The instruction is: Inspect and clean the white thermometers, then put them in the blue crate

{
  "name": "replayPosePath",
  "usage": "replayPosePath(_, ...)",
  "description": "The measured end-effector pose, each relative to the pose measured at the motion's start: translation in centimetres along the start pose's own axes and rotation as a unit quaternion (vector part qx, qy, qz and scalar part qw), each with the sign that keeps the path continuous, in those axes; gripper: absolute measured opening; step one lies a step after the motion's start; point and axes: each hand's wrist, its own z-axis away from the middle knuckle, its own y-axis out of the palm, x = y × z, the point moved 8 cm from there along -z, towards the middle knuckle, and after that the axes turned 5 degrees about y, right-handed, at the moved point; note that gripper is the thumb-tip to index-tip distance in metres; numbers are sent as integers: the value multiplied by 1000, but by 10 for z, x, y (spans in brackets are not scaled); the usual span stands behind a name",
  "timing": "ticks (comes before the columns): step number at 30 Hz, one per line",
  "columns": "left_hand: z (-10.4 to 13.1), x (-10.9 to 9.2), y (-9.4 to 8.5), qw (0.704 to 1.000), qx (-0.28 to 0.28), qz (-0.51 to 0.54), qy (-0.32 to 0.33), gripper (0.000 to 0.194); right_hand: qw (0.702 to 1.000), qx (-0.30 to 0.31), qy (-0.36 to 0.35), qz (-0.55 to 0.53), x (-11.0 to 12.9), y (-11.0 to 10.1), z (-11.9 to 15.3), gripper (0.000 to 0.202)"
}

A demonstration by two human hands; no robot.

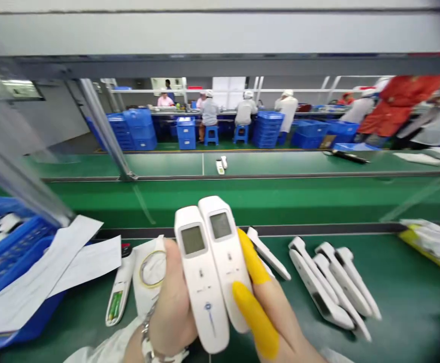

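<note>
Two white handheld thermometers with grey screens are held side by side, upright, over the green bench. The left thermometer (201, 282) is in my left hand (172, 302), its fingers closed round it. My right hand (269, 312), with yellow covers on thumb and finger, grips the right thermometer (225, 257). Both screens are blank. On the bench to the left lies a thermometer with green batteries showing (119, 287), beside a white piece with a yellow-edged ring (152, 269). Several white thermometers (333, 282) lie to the right, and another (269, 254) lies behind my right hand.
At the left, papers (53, 272) lie over a blue crate (34, 247) of white parts. A yellow and clear package (432, 244) is at the right. Beyond the green conveyor (280, 201), two small devices (221, 165) lie on a ledge; people and blue bins are farther back.
</note>
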Motion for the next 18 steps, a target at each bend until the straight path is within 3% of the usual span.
replayPosePath(3,-1,1,13,999,47,23,-6,76,999,-31,3,-18,-23,-6,13,43)
replayPosePath(7,-1,0,17,998,58,35,-8,76,1000,4,21,0,-41,-7,19,43)
replayPosePath(14,-2,-3,22,995,96,15,-16,84,1000,4,-2,-15,-42,-11,22,41)
replayPosePath(18,-2,-3,20,996,90,25,-4,80,998,24,54,12,-49,-8,25,40)
